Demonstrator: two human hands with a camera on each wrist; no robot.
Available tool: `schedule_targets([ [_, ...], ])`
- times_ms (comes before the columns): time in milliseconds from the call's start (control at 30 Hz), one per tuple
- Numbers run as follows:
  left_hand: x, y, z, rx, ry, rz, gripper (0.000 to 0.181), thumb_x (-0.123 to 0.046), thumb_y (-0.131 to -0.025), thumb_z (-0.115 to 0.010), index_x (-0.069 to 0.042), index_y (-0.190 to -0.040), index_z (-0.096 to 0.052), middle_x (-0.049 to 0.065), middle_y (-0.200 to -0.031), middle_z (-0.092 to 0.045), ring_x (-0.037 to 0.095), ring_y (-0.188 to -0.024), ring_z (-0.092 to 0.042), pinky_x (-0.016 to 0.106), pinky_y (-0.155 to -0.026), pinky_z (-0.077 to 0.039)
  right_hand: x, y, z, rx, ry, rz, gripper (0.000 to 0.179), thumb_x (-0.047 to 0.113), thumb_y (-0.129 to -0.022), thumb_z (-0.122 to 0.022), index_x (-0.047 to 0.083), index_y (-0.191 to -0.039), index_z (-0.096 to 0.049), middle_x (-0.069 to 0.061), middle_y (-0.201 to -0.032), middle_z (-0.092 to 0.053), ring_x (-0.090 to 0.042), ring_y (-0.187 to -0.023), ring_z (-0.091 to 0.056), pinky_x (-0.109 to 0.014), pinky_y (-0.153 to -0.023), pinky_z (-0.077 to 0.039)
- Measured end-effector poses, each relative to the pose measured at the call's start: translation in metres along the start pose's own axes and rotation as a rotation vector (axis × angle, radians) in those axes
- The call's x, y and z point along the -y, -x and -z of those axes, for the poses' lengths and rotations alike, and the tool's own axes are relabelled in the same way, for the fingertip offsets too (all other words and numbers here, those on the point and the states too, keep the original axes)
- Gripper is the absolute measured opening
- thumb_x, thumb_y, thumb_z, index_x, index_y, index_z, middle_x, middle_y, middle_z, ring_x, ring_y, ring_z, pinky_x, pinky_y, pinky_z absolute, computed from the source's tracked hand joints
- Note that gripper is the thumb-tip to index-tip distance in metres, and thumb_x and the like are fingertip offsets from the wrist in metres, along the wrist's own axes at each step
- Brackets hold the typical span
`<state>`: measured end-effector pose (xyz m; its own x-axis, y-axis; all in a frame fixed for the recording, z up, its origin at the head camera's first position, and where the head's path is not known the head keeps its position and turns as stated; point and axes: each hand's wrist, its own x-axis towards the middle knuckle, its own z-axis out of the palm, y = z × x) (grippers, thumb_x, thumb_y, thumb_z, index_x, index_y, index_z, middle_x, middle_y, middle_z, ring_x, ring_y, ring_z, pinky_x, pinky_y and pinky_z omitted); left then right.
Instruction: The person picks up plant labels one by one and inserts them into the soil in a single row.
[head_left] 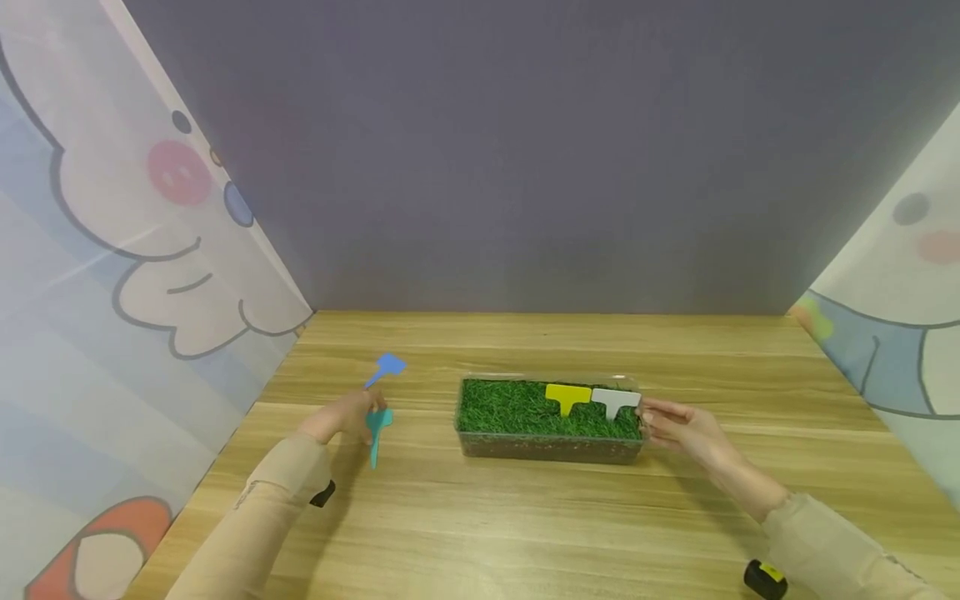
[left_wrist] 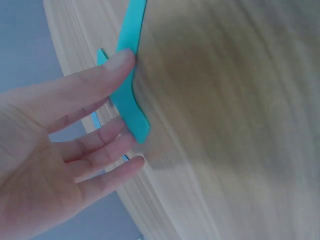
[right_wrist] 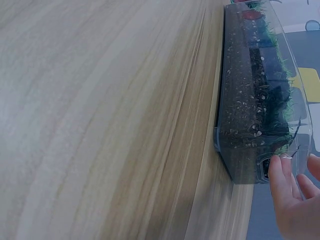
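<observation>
My left hand (head_left: 352,414) pinches a teal T-shaped plant label (head_left: 378,423) between thumb and fingers, its stem hanging down over the table. In the left wrist view the thumb presses on the teal label (left_wrist: 131,100). A blue plant label (head_left: 390,364) lies just beyond that hand. My right hand (head_left: 693,433) holds the right end of a clear plastic planter box (head_left: 551,447), with fingertips at the end wall (right_wrist: 250,165). Green grass (head_left: 510,406) fills the box over dark soil. A yellow label (head_left: 567,395) and a white label (head_left: 616,400) stand upright in its right half.
The box rests on a wood-grain table (head_left: 480,525). A grey wall (head_left: 525,167) rises at the table's far edge, and cartoon-printed cloth (head_left: 97,317) hangs on both sides. Black wrist devices (head_left: 765,578) show below each sleeve.
</observation>
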<state>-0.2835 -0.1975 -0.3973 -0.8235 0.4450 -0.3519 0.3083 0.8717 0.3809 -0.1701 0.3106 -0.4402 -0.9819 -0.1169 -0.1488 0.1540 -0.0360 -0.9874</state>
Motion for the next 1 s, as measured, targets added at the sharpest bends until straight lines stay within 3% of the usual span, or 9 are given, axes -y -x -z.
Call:
schedule_targets([
  [167,-0.003,-0.001,0.003,0.034,0.026,0.005,0.051,-0.004,-0.06,-0.077,0.003,-0.101,-0.048,0.021,-0.101,-0.052,0.038,-0.094,-0.051,0.048,-0.082,-0.045,-0.006,-0.005,0.002,-0.064,0.028,-0.063,0.086,0.046,-0.062,-0.074,0.002,-0.129,-0.043,0.002,-0.114,-0.059,-0.011,-0.092,-0.061,-0.028,-0.081,-0.047],
  [500,-0.003,-0.003,0.004,0.046,0.021,0.016,0.049,-0.005,-0.06,-0.079,0.004,-0.096,-0.046,0.014,-0.093,-0.053,0.028,-0.086,-0.052,0.042,-0.079,-0.046,-0.005,-0.005,0.002,-0.042,0.029,-0.06,0.094,0.048,-0.063,-0.072,-0.004,-0.131,-0.035,0.006,-0.107,-0.062,-0.012,-0.093,-0.061,-0.029,-0.082,-0.047],
  [600,-0.001,-0.004,0.003,0.049,0.022,0.028,0.05,-0.007,-0.059,-0.079,0.003,-0.096,-0.046,0.012,-0.093,-0.052,0.026,-0.085,-0.051,0.042,-0.08,-0.046,-0.003,-0.004,0.002,-0.028,0.022,-0.053,0.084,0.044,-0.066,-0.072,0.001,-0.13,-0.04,0.006,-0.106,-0.062,-0.011,-0.093,-0.061,-0.028,-0.081,-0.047],
  [767,0.004,-0.005,0.003,0.057,0.053,0.017,0.05,-0.008,-0.06,-0.079,0.002,-0.094,-0.045,0.014,-0.093,-0.051,0.026,-0.084,-0.05,0.042,-0.078,-0.046,0.016,0.006,-0.01,0.001,0.034,-0.019,0.055,0.025,-0.082,-0.063,0.0,-0.127,-0.044,-0.001,-0.111,-0.06,-0.008,-0.091,-0.06,-0.026,-0.08,-0.048],
  [933,0.01,-0.005,0.003,0.068,0.103,-0.029,0.047,-0.008,-0.06,-0.079,0.003,-0.092,-0.046,0.016,-0.091,-0.052,0.026,-0.082,-0.05,0.039,-0.076,-0.047,0.031,0.013,-0.021,-0.031,0.097,-0.029,0.059,0.021,-0.086,-0.058,-0.01,-0.129,-0.033,-0.013,-0.12,-0.054,-0.007,-0.092,-0.059,-0.027,-0.081,-0.048],
  [1000,0.012,-0.005,0.003,0.069,0.142,-0.043,0.044,-0.006,-0.061,-0.078,0.004,-0.091,-0.046,0.015,-0.089,-0.053,0.025,-0.081,-0.051,0.037,-0.074,-0.047,0.031,0.014,-0.02,-0.029,0.097,-0.031,0.059,0.021,-0.086,-0.058,-0.01,-0.129,-0.033,-0.012,-0.119,-0.054,-0.007,-0.092,-0.059,-0.026,-0.081,-0.048],
])
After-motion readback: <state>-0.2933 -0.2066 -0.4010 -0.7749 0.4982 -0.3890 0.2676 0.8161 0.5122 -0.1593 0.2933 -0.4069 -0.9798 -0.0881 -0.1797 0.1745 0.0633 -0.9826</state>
